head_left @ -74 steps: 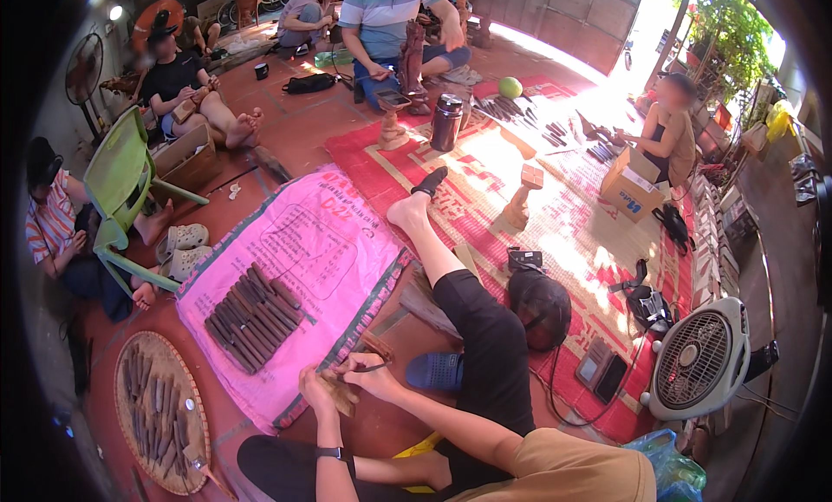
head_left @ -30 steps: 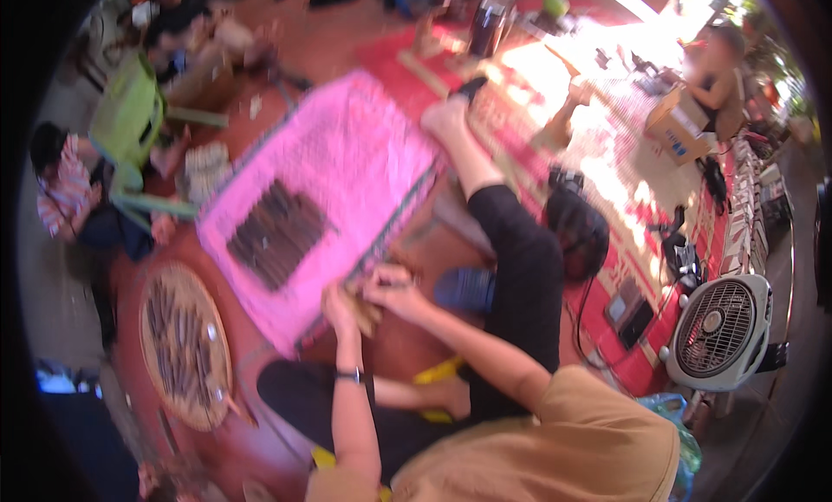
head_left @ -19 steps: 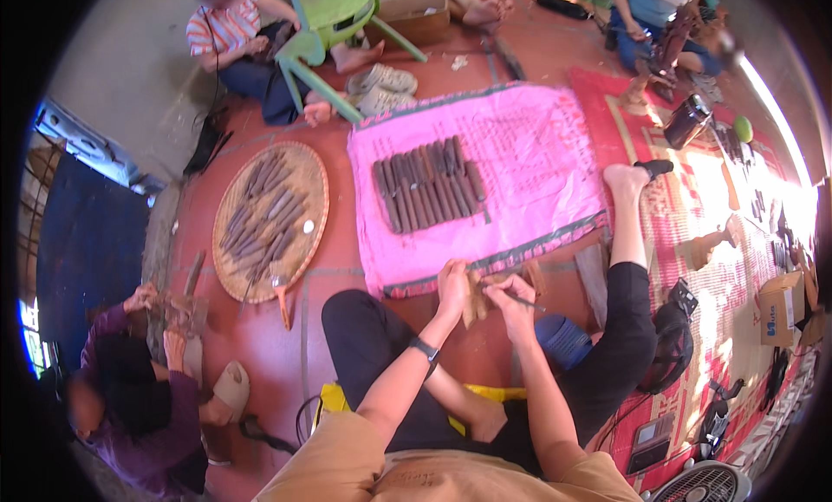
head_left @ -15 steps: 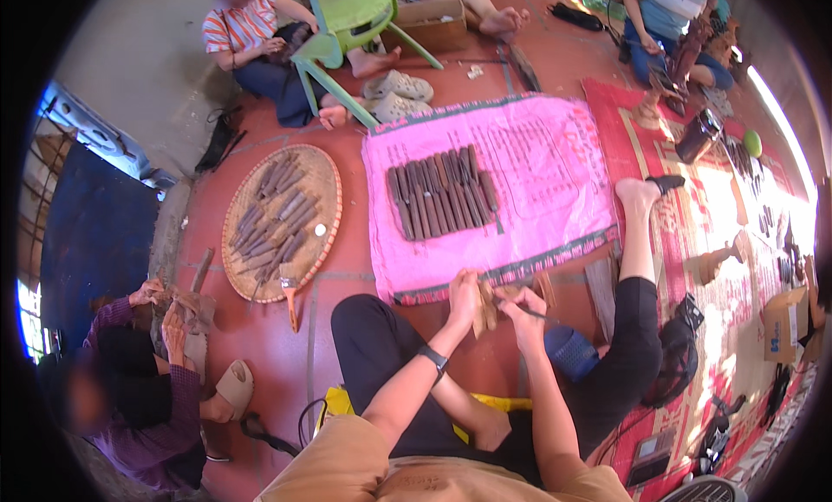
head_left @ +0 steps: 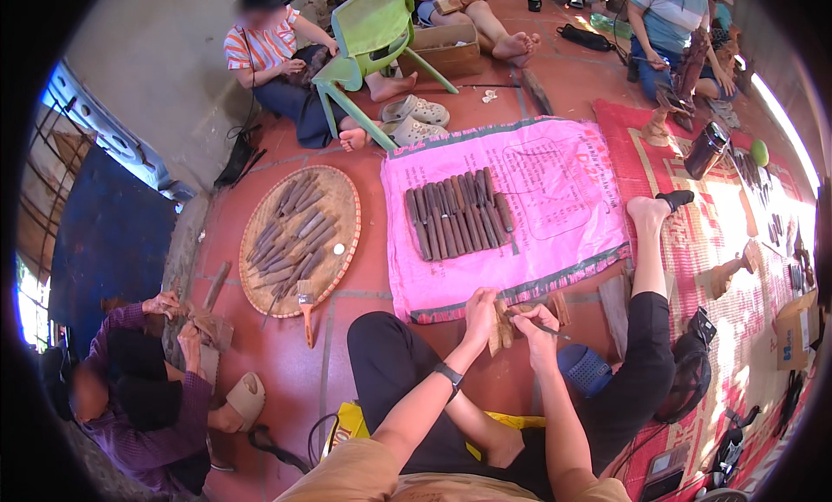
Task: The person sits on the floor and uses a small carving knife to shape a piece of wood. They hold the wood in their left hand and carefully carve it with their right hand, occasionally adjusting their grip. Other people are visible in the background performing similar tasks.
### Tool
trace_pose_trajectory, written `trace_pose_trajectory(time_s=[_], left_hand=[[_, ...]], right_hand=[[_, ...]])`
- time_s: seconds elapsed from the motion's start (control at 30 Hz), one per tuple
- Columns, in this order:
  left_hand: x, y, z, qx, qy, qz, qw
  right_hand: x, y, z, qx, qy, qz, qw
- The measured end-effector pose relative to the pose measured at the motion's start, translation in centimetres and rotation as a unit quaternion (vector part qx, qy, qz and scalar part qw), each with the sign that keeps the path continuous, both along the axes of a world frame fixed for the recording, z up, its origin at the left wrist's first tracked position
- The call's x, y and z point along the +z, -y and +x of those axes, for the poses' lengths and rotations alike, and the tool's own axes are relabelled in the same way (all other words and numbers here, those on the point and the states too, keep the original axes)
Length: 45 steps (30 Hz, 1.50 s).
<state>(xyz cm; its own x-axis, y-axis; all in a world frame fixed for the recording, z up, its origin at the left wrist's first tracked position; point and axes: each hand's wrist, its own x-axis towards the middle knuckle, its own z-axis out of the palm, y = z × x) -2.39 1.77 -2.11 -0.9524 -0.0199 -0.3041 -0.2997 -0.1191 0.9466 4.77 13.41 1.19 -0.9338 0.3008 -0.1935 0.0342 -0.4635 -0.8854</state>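
Note:
My left hand [head_left: 482, 315] is closed round a light brown piece of carved wood [head_left: 498, 335], held above the tiles between my knees. Close beside it, my right hand [head_left: 536, 328] grips a thin, dark, slender-shafted tool [head_left: 552, 331], its rear end sticking out to the right. The tool's working end is hidden by my fingers at the wood. Just ahead lies a pink printed sack [head_left: 555, 251], and on it rest rows of dark brown wooden sticks [head_left: 459, 211].
At left, a round woven tray [head_left: 347, 268] holds more brown sticks, with a paintbrush [head_left: 307, 316] against its rim. A blue perforated cup-like object [head_left: 582, 369] stands by my right leg. Other people sit around, one nearby at left [head_left: 156, 407]. A green chair [head_left: 368, 34] stands beyond.
The view has tilted, so everything sits lower and further right. Both my hands stay together at the wood, with the tool still in my right hand.

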Motion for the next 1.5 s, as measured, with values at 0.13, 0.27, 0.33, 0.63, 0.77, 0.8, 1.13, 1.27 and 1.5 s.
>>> trace_pose_trajectory(time_s=[0.13,0.27,0.33,0.63,0.77,0.8,1.13,1.27,1.5], left_hand=[[-1.0,0.3,-0.3,0.000,-0.014,0.004,1.000],[-1.2,0.4,-0.1,-0.002,-0.031,-0.018,0.999],[-0.7,0.5,-0.2,-0.014,-0.010,-0.029,0.999],[-0.4,0.4,-0.1,-0.018,-0.015,-0.034,0.999],[-0.4,0.1,0.2,-0.021,-0.005,-0.036,0.999],[-0.2,-0.2,0.1,-0.022,-0.004,-0.031,0.999],[0.4,1.1,0.2,-0.008,-0.001,-0.029,1.000],[2.1,-0.5,0.1,-0.023,0.038,0.013,0.999],[3.9,-1.0,0.6,-0.038,0.168,0.127,0.977]], right_hand=[[-0.3,-0.4,0.2,0.008,-0.012,0.012,1.000],[1.5,0.2,0.3,-0.007,0.020,0.007,1.000],[0.8,0.1,0.2,-0.003,-0.001,0.011,1.000],[0.4,0.2,0.2,-0.004,-0.009,-0.004,1.000],[-1.2,-0.8,0.7,-0.002,-0.011,-0.004,1.000],[-1.5,-1.1,0.8,-0.003,-0.005,-0.019,1.000],[-1.8,0.2,0.4,0.011,-0.016,-0.029,0.999],[-0.5,-0.8,0.4,-0.006,-0.039,-0.030,0.999],[-2.9,0.0,-0.3,-0.032,-0.082,0.097,0.991]])
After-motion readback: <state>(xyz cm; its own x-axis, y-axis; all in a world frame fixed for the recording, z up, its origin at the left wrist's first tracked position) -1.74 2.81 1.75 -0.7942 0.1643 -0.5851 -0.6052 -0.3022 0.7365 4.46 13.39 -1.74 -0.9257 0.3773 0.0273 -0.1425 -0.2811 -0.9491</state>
